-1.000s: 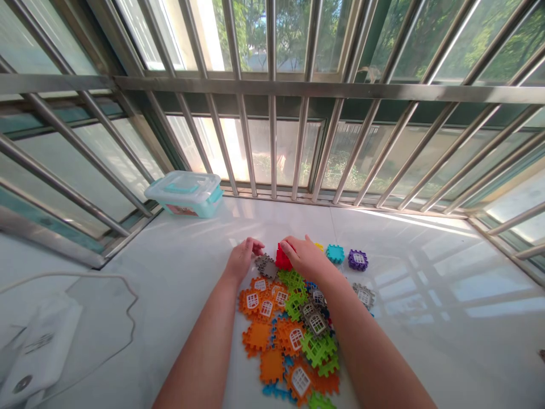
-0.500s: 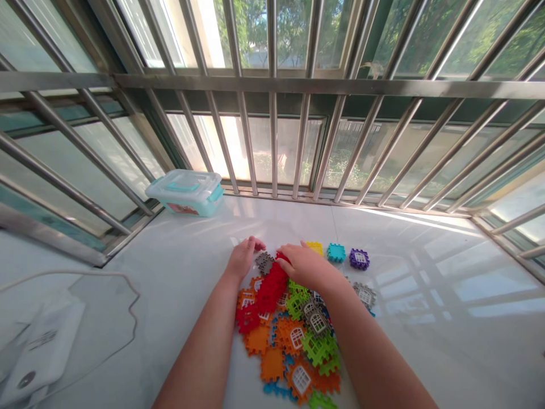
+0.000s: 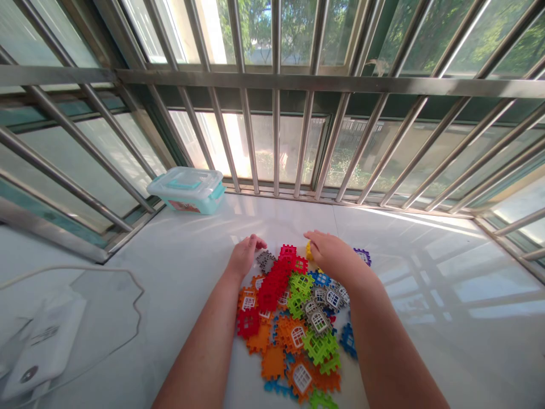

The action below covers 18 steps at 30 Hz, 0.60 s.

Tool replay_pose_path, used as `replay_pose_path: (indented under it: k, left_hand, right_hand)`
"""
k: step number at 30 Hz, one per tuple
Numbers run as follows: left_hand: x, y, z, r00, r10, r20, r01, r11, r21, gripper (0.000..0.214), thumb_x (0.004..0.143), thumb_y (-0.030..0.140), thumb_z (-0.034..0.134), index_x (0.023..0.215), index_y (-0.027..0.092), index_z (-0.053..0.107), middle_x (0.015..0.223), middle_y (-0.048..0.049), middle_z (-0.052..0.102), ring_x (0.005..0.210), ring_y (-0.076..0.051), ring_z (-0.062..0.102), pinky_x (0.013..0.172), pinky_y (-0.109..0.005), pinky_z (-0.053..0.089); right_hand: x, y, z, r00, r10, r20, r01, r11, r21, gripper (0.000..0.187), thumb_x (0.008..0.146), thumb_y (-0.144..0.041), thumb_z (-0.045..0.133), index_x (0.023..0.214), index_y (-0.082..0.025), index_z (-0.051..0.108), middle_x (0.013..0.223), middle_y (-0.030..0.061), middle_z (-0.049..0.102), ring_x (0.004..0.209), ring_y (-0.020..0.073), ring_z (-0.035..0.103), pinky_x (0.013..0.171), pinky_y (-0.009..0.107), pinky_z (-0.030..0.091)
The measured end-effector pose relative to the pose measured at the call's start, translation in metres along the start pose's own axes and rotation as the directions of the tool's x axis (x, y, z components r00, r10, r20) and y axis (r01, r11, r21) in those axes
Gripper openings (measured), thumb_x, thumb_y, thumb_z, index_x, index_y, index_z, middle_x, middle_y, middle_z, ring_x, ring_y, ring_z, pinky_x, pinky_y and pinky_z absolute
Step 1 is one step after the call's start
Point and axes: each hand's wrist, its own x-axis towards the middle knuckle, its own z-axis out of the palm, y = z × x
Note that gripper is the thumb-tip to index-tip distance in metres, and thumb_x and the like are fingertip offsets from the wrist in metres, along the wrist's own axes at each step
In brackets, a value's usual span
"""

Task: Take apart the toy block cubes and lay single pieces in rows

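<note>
The pile of interlocking plastic waffle blocks (image 3: 293, 324) lies on the white tabletop (image 3: 426, 341), in red, orange, green, grey and blue, many with white window inserts. My left hand (image 3: 244, 255) rests on the surface at the pile's far left, its fingertips close to a grey block (image 3: 266, 261). My right hand (image 3: 332, 255) is at the far edge, its fingertips beside a yellow block (image 3: 309, 250). A purple block (image 3: 363, 257) pokes out past my right hand. Neither hand shows a held block.
A pale teal lidded plastic box (image 3: 185, 190) stands by the window at the back left. Steel window bars (image 3: 276, 113) and glass run along the far edge. A white device (image 3: 46, 341) and its thin cable (image 3: 136, 301) lie at the lower left.
My right hand has moved right and now covers the teal block. Red blocks have spread across the pile's far side, and more blue blocks show on its right.
</note>
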Motion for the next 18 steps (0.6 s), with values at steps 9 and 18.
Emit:
replay_pose_path:
  k: [9,18]
  left_hand:
    - [0.001,0.001,-0.001,1.000,0.015,0.000,-0.015,1.000,0.025,0.072,0.105,0.070,0.026,0.086,0.023,0.078,0.093,-0.0068,0.079,0.094,-0.024,0.072,0.095,-0.039,0.057]
    - [0.002,-0.005,0.001,1.000,-0.016,-0.009,0.015,0.999,-0.029,0.069,0.104,0.071,0.030,0.088,0.023,0.078,0.096,-0.0067,0.080,0.095,-0.024,0.073,0.095,-0.039,0.057]
  right_hand:
    - [0.009,0.018,0.003,0.986,0.131,0.108,-0.130,0.991,-0.014,0.039,0.100,-0.025,0.042,0.107,-0.021,0.080,0.107,0.0129,0.080,0.098,0.0276,0.072,0.085,0.036,0.050]
    - [0.011,0.030,0.010,0.991,0.117,0.066,-0.112,0.991,-0.075,0.046,0.100,-0.023,0.038,0.131,-0.018,0.073,0.131,0.0152,0.074,0.123,0.0290,0.066,0.108,0.042,0.044]
